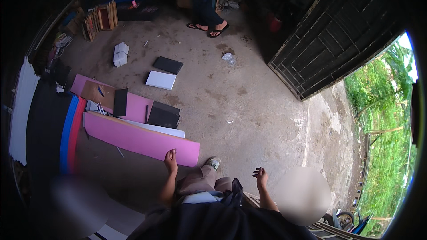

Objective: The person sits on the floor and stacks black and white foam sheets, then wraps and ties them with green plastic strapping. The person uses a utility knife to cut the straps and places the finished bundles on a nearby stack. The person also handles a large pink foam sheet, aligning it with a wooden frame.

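My left hand [171, 162] is raised in front of a long pink sheet [142, 138], its fingers curled together. Whether it touches the sheet or pinches something small is too fine to tell. My right hand [261, 177] hangs over the floor on the right, fingers apart and holding nothing. Behind the pink sheet's upper edge lies a white strip [167, 130]. Black rectangular pieces [163, 115] rest beside it on another pink sheet [82, 84], along with a brown board [94, 94] that carries a dark blue pen-like thing [101, 91].
Farther off on the concrete floor lie a white block [160, 80], a black block [168, 65] and a tied white bundle [120, 54]. Blue and red sheets [71, 133] line the left. A person in sandals [207, 13] stands at the back. A dark metal door [338, 35] stands ajar at right.
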### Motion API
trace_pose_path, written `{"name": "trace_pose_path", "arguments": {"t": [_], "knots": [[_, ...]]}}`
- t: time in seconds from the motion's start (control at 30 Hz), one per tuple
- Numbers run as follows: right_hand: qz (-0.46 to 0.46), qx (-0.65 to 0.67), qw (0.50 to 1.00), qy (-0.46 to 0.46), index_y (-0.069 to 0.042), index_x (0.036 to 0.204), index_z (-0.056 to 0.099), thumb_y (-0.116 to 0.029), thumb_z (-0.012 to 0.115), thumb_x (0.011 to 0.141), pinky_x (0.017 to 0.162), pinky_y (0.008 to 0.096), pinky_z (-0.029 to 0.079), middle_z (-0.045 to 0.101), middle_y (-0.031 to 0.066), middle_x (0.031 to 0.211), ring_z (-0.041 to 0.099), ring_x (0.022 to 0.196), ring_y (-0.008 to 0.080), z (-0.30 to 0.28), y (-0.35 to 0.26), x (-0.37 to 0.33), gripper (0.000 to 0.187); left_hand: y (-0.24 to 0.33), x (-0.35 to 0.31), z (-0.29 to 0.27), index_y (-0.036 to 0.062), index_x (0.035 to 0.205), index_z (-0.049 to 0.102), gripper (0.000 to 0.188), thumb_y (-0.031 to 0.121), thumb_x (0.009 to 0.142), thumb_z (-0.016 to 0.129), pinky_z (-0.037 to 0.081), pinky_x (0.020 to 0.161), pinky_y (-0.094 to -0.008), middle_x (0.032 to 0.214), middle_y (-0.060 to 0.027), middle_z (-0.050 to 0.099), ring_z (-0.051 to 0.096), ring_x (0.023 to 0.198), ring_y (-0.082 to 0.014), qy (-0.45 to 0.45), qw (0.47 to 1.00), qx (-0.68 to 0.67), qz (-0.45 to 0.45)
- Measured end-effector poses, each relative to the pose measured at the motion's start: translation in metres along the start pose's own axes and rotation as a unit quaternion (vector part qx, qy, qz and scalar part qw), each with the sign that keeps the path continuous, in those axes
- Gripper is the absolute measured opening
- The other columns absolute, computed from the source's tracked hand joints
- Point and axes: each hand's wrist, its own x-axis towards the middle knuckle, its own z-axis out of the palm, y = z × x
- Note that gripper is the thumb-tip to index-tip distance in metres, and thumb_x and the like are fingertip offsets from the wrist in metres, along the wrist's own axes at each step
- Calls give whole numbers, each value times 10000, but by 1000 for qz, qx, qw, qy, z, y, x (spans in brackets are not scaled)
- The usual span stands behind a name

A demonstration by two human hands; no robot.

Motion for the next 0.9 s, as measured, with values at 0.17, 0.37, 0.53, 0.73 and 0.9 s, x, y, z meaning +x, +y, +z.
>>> {"name": "trace_pose_path", "arguments": {"t": [0.17,0.37,0.53,0.73,0.9], "knots": [[43,-48,996,-58,64,939,571,-257,384,965,517,303,537,628,149,751,635,638,189,-57,-7,81,373,37,1,60,-27,982,606,231,181,914,528,504,734,-282,912,-116,671,654,839,-175,0,999,32,17],[46,-61,985,-152,40,893,555,-246,376,958,467,306,524,622,142,830,631,620,207,-27,-68,236,344,60,9,113,-26,991,606,244,184,925,501,499,741,-298,948,-122,658,638,865,-188,198,980,14,-32],[-125,-33,956,-265,-6,952,566,-341,341,968,447,258,460,653,126,743,631,547,184,52,-166,358,404,85,-13,154,-2,1011,620,230,179,924,507,481,787,-321,952,-100,653,611,894,-178,255,966,10,-44],[-175,-89,900,-390,-12,955,565,-349,359,957,467,267,456,641,119,712,616,534,178,165,-240,442,395,81,1,183,46,978,647,206,201,914,528,487,779,-325,991,-88,654,612,913,-189,311,945,43,-90],[-142,-148,862,-463,-2,920,580,-293,419,936,494,280,488,632,117,715,605,553,183,251,-259,453,333,43,30,195,53,941,653,166,182,877,571,494,761,-343,919,-118,661,642,868,-236,358,917,108,-139]]}}
